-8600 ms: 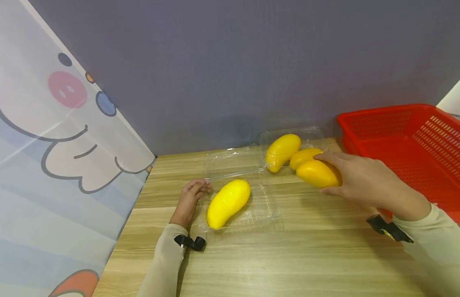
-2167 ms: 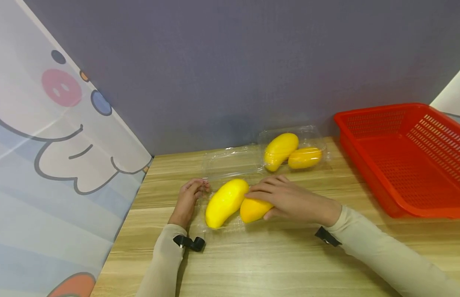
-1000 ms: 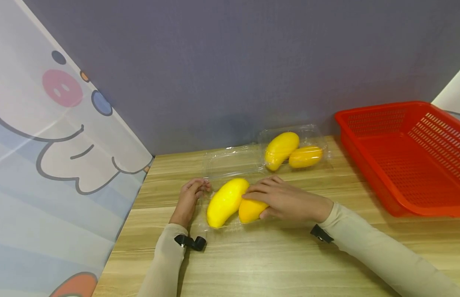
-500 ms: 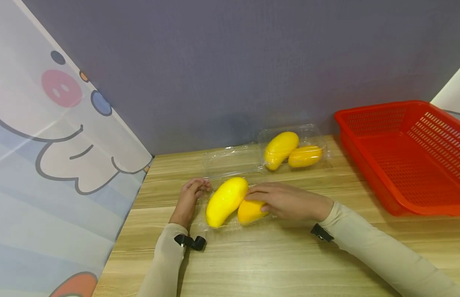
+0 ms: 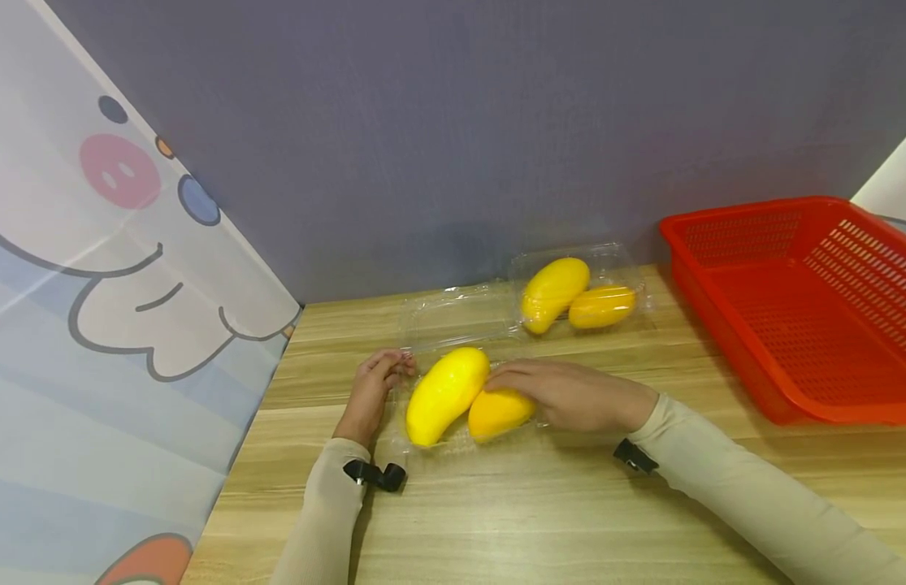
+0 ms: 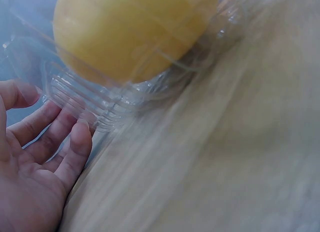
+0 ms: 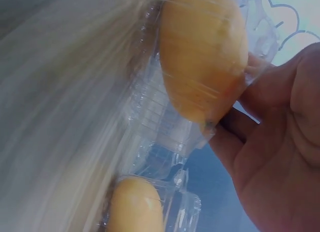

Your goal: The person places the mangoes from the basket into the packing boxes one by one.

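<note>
A clear plastic clamshell box (image 5: 460,318) lies with its lid back on the table. Its tray holds a bright yellow mango (image 5: 447,396) and, beside that on the right, a smaller orange-yellow mango (image 5: 500,414). My left hand (image 5: 374,392) pinches the tray's left edge, with thumb and fingertips at the ribbed corner in the left wrist view. Over the smaller mango lies my right hand (image 5: 580,396), fingers across its top. The right wrist view shows that thumb (image 7: 257,74) against the mango's side and the fingers curled near its end.
A second clear clamshell box (image 5: 619,258) at the back holds two mangoes, one larger (image 5: 555,294) and one smaller (image 5: 602,307). On the right stands a red slatted basket (image 5: 770,370). A grey panel (image 5: 453,146) rises behind the wooden table (image 5: 482,520).
Earlier, my right hand carried the smaller mango from the back box into the front tray. Since half a second ago, its thumb has slipped out of sight in the head view. The left hand stayed put.
</note>
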A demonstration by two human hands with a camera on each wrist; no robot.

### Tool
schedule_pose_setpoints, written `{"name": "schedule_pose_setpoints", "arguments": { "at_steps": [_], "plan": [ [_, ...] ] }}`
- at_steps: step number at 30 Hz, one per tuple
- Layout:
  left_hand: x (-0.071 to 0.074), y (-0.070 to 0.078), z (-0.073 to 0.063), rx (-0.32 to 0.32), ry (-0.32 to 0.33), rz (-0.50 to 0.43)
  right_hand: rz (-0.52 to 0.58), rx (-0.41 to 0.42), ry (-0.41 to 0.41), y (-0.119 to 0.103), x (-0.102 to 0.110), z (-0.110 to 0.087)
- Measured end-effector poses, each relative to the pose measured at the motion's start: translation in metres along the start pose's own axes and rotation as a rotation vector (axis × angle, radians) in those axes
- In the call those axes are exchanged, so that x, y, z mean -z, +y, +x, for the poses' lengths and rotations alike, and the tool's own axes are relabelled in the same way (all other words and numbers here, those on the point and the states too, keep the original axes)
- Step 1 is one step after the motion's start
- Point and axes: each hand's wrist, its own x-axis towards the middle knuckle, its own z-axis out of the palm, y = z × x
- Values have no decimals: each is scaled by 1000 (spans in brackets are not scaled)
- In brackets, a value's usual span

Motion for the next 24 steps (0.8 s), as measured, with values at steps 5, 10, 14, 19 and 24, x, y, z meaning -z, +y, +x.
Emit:
{"name": "schedule_pose_setpoints", "arguments": {
  "at_steps": [5,10,14,19,24],
  "plan": [
    [1,0,1,2,-1,-2,33,-16,6,3,0,0],
    [1,-1,1,5,0,2,85,-27,13,6,-1,1],
    [1,-1,1,8,-1,8,108,-17,25,9,-3,2],
    [0,0,0,10,-2,1,110,4,37,12,-4,3],
    [0,0,0,2,-1,-8,105,27,41,14,-5,3]
  ]
}}
